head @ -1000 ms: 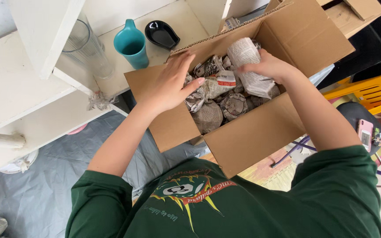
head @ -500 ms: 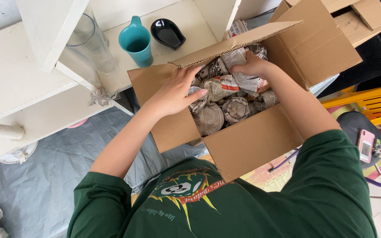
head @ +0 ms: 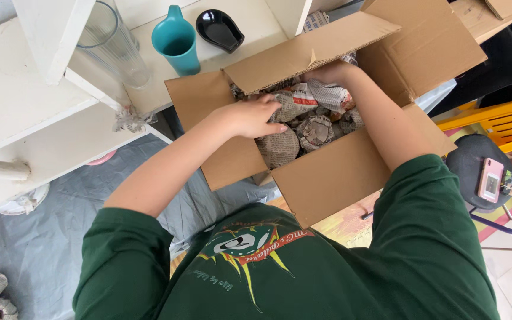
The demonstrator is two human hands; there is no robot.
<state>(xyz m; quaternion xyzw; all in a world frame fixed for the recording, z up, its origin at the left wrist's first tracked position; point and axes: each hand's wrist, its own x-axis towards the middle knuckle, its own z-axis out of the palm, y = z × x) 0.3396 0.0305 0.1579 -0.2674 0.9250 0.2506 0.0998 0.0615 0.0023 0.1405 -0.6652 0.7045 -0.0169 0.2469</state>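
1. You have one open brown cardboard box [head: 327, 172] in front of you, its four flaps folded outward, and both of your hands are inside its opening.
2. Your left hand [head: 250, 115] lies palm down, fingers loosely curved and close together, resting on the crumpled newspaper-wrapped bundles [head: 303, 124] that fill the box. Whether it grips one you cannot tell.
3. Your right hand [head: 333, 74] reaches in at the far side, partly under one raised flap. Its fingers are hidden among the paper, so you cannot tell whether it is holding anything.
4. At least five separate wrapped bundles show between your hands: two rounded ones near the front wall and several flatter ones behind. More may lie underneath.
5. On the white shelf [head: 31, 118] beyond the box stand three items: one clear tall drinking glass [head: 114, 44], one teal plastic jug with a spout [head: 177, 41], and one small black glossy dish [head: 220, 28]. The jug is just beside the box's far-left flap.
6. To your right, one pink phone [head: 490, 179] lies on one dark round stool seat [head: 472, 166], with one yellow plastic crate [head: 499, 124] behind it.
7. One grey sheet [head: 42, 249] covers the floor to your left.
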